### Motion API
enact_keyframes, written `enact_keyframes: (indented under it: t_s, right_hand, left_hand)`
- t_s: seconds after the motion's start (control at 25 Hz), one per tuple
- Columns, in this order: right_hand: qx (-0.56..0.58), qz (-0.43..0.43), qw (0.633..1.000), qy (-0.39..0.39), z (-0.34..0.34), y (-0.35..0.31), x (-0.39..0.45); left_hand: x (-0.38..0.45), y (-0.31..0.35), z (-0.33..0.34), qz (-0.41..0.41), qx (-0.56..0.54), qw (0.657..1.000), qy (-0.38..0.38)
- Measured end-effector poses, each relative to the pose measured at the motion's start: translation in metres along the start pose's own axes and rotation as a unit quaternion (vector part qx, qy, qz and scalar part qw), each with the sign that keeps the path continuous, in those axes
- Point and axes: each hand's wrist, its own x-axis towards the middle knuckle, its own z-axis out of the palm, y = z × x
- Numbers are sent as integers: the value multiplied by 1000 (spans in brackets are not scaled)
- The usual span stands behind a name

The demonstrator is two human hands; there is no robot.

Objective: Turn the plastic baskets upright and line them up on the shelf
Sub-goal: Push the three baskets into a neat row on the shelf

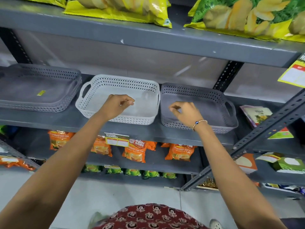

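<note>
Three plastic baskets stand in a row on the grey middle shelf. The white basket in the middle is upright, and so is the grey basket touching its right side. At the left, a grey basket stack lies bottom up with a yellow sticker on top. My left hand hovers over the white basket with its fingers curled in, holding nothing. Over the right grey basket, my right hand is loosely curled with a gap between thumb and finger, and it is empty.
Yellow snack bags lie on the shelf above. Orange tea packets and green packets fill the shelves below. A slanted metal rack post crosses at the right, next to small boxes. A price tag hangs on the shelf edge.
</note>
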Motion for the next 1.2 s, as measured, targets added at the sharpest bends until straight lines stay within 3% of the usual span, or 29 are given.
enact_keyframes:
  t_s: [0.16, 0.36, 0.44, 0.64, 0.76, 0.96, 1.2]
  right_hand:
    - [86, -46, 994, 47, 43, -80, 30]
    - [92, -53, 994, -5, 120, -194, 69]
    - [86, -28, 996, -16, 139, -221, 76]
    - [23, 38, 994, -96, 171, -245, 74]
    - [-16, 57, 992, -111, 175, -248, 76]
    - [-137, 50, 978, -150, 174, -252, 84]
    - [-203, 39, 971, -120, 177, -252, 82]
  left_hand:
    - [-11, -49, -53, 25, 21, 999, 2]
    - [-47, -138, -150, -5, 118, 993, 30]
    - [-56, -172, -177, -35, 146, 989, -5]
    - [-70, -223, -208, -111, 169, 968, -148]
    - [-70, -247, -213, -127, 249, 940, -194]
    - [-64, -245, -212, -77, 301, 937, -160]
    - [-67, -232, -201, -35, 336, 924, -178]
